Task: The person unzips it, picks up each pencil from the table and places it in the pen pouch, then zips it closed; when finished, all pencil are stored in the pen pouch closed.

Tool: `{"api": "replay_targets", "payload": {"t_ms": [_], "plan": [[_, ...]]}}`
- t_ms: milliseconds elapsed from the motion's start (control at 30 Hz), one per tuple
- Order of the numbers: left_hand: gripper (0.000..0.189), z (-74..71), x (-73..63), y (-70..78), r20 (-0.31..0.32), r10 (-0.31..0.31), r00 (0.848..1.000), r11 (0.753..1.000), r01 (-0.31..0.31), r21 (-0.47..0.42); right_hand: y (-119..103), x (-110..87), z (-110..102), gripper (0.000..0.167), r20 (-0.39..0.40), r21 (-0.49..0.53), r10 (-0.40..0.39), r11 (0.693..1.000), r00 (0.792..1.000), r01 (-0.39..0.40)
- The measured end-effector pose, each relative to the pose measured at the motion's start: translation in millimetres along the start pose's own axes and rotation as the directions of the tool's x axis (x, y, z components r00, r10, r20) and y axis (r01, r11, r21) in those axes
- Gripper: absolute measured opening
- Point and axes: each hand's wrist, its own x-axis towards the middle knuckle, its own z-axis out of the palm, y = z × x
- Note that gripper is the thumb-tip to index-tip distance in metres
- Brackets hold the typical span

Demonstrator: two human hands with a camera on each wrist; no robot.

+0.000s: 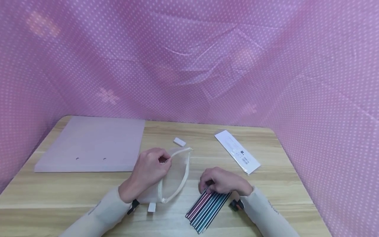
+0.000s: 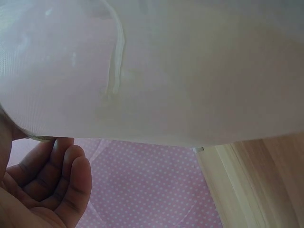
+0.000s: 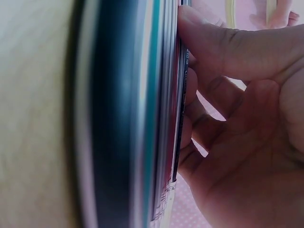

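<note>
My left hand (image 1: 151, 169) pinches the upper edge of a translucent zip pouch (image 1: 174, 176), whose mouth gapes toward the right. Close up in the left wrist view, the pouch's sheer side (image 2: 156, 85) spans the top, above the curled fingers (image 2: 76, 190). A white tag (image 1: 152, 207) sticks out near its bottom edge. To the right, my right hand (image 1: 223, 180) grips a flat row of several dark, red and teal pencils (image 1: 207, 210), which slant down toward me. Thumb (image 3: 228, 47) and fingers lie on opposite sides of the row in the right wrist view.
A white eraser-like block (image 1: 179, 142) lies behind the pouch. Back right is a white card in a clear sleeve (image 1: 237, 151). A large pale sheet (image 1: 97, 144) with two holes covers the table's back left. Pink dotted cloth (image 1: 192, 65) hangs around the wooden table (image 1: 74, 191).
</note>
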Motion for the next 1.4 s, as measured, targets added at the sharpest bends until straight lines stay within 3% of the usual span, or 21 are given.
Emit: {"api": "replay_targets", "payload": {"t_ms": [200, 600, 900, 1067, 1233, 1400], "plan": [[0.008, 0.1, 0.3, -1.2, -0.010, 0.012, 1.000, 1.000, -0.012, 0.010, -0.6, 0.1, -0.3, 0.027, 0.002, -0.010, 0.012, 1.000, 1.000, -0.012], [0.010, 1.0, -0.8, -3.1, -0.023, 0.017, 1.000, 1.000, -0.016, 0.011, 4.0, -4.3, -6.0, 0.022, -0.033, 0.137, 0.098, 0.986, 0.995, -0.093], [0.009, 0.9, -0.4, -1.5, -0.002, -0.005, 1.000, 1.000, 0.005, 0.009, -3.2, -7.2, -14.5, 0.022, -0.157, 0.298, 0.171, 0.947, 0.973, -0.118], [0.008, 1.0, -0.8, -1.5, 0.008, -0.017, 1.000, 1.000, 0.016, 0.009, -6.9, -6.3, -15.5, 0.024, -0.201, 0.418, 0.246, 0.897, 0.948, -0.144], [0.008, 1.0, -0.6, -1.5, 0.011, -0.011, 1.000, 1.000, 0.010, 0.019, -9.4, -2.9, -15.0, 0.028, -0.191, 0.517, 0.364, 0.827, 0.912, -0.221], [0.009, 2.4, -0.9, -1.5, 0.008, -0.018, 1.000, 1.000, 0.018, 0.004, -14.0, 1.6, -13.7, 0.030, -0.110, 0.608, 0.400, 0.751, 0.910, -0.257]]}}
